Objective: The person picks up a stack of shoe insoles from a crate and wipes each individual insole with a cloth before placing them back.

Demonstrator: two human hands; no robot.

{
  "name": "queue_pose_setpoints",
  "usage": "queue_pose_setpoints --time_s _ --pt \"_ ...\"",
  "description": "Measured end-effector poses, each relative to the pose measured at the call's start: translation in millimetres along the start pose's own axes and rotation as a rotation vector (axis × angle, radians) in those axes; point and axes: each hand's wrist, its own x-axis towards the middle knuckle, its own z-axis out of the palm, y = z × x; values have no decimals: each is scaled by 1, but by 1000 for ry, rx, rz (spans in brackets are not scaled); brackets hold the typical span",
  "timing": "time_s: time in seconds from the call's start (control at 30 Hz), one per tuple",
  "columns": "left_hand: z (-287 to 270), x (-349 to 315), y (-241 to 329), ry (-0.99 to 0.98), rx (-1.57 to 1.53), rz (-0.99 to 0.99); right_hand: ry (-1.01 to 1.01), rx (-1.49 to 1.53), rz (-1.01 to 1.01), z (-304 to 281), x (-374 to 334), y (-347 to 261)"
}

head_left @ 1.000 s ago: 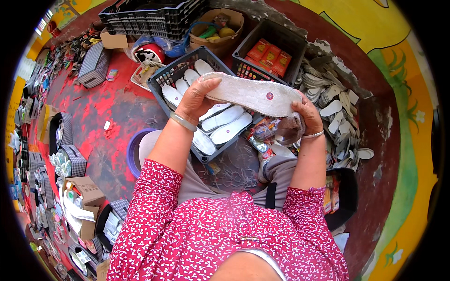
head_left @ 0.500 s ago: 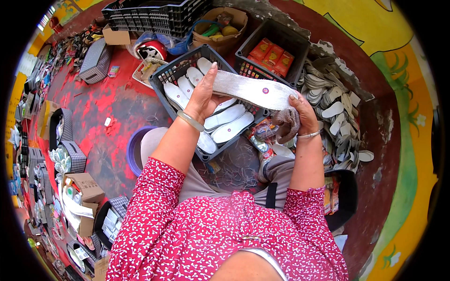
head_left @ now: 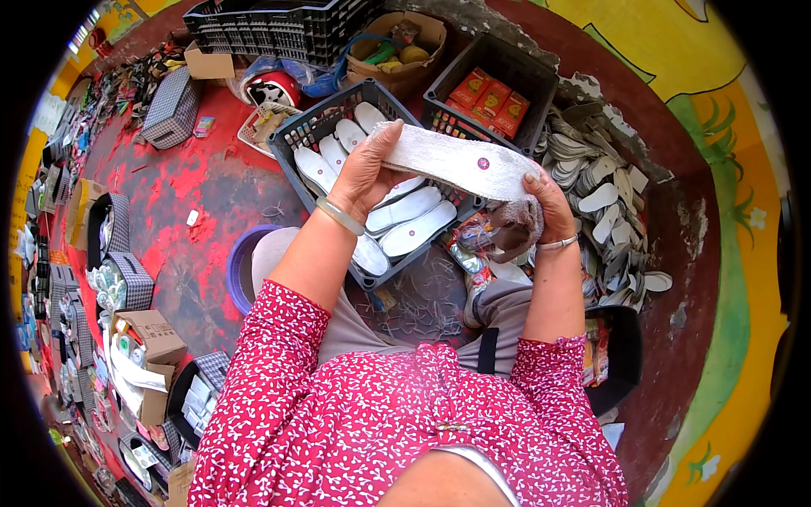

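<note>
A white insole (head_left: 448, 158) with a small round purple-red mark stretches between my two hands above a dark crate. My left hand (head_left: 365, 176) grips its left end, thumb on top. With my right hand (head_left: 553, 211) I hold the other end, where the insole curves downward. A brown-grey cloth (head_left: 517, 230) hangs bunched under that end, against my right fingers. Below, the dark plastic crate (head_left: 314, 125) holds several white insoles (head_left: 405, 211) lying side by side; my left hand and the held insole hide part of them.
A loose heap of insoles (head_left: 600, 198) lies against the wall at right. Behind it stands a black crate (head_left: 541, 80) with orange boxes (head_left: 490, 103). A purple basin (head_left: 241, 269) sits by my left knee. Thread scraps litter the floor between my legs.
Both hands keep hold of the insole. Its left end and my left hand have dipped slightly and shifted right. The cloth under the right end has changed shape a little.
</note>
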Motion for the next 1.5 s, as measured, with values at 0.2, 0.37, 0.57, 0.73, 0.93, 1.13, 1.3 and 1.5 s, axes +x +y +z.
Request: queue_pose_setpoints --time_s 0.2,0.37,0.57,0.73,0.93,1.13,1.3,1.5 --pt "-7 8 0 -43 -8 62 -2 27 -108 2 2 8" --pt "-5 3 5 -68 -19 93 28 -17 -122 6 4 10" --pt "-10 -1 11 -148 -39 68 30 50 -98 18 0 11" --pt "-13 0 11 -229 -99 79 2 68 -155 18 3 14" --pt "-16 2 16 -71 249 120 122 -182 -260 22 -3 -3" --pt "-14 6 -22 -81 1369 788 95 -646 -188 39 -21 -18" --pt "9 -20 -49 -562 1255 242 -138 -784 50 44 -30 -13" --pt "7 -26 -38 -659 1216 121 -226 -716 82 32 -33 -31"
